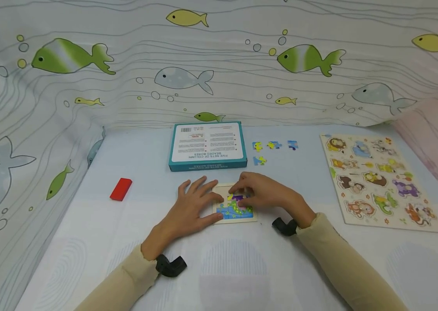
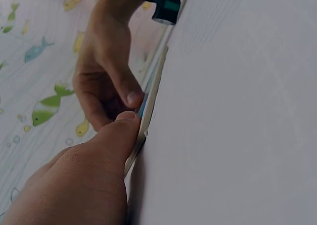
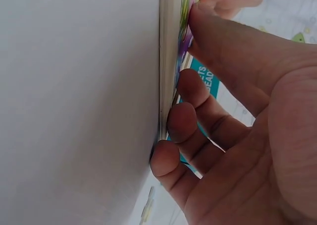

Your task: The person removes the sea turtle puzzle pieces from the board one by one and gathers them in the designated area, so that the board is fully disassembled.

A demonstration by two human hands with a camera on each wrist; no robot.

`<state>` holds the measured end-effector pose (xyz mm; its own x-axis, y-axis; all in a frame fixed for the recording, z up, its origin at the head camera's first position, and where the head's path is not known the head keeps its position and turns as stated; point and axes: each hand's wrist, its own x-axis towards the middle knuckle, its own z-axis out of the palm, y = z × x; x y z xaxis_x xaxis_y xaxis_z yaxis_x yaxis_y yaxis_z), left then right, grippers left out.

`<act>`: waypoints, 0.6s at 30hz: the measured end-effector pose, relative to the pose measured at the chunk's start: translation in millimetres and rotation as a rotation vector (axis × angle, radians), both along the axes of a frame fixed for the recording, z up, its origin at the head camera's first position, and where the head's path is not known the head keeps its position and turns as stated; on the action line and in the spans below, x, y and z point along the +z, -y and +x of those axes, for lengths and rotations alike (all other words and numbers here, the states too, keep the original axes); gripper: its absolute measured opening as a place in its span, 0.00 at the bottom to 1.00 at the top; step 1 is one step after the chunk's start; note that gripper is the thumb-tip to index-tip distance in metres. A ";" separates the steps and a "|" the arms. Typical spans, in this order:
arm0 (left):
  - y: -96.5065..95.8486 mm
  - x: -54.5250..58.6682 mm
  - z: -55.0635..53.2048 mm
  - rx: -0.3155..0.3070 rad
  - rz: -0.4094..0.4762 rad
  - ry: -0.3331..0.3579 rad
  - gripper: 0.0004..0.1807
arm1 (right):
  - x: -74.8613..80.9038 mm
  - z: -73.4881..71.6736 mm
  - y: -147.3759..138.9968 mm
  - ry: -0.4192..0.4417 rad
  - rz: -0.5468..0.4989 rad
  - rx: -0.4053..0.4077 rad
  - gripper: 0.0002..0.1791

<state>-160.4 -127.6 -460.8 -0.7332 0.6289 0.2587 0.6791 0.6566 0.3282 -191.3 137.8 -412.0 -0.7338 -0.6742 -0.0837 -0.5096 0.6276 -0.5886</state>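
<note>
The left hand (image 1: pixel 196 207), fingers spread, touches the puzzle (image 1: pixel 234 212) between both hands' fingers; the right hand (image 1: pixel 262 192) bends its fingers over it, whether pinching anything I cannot tell. Beyond the fingers lie a box (image 1: pixel 208 147) and loose pieces (image 1: pixel 259 161).

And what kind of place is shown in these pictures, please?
Probably a children's play area: a small jigsaw board, a board of cartoon animals and a fish-printed backdrop suggest it.

A teal box (image 1: pixel 208 144), marked "FIVE SETS OF COLUMN BEADED BOXES" upside down, lies flat. A red block (image 1: pixel 121 189) lies to its left. An animal board (image 1: pixel 368 192) lies at right. A fish-patterned sheet (image 1: pixel 242 43) rises behind.
</note>
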 end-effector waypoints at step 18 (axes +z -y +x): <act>2.2 0.3 0.4 -0.036 0.003 0.041 0.21 | 0.7 0.1 0.0 0.013 -0.025 -0.010 0.17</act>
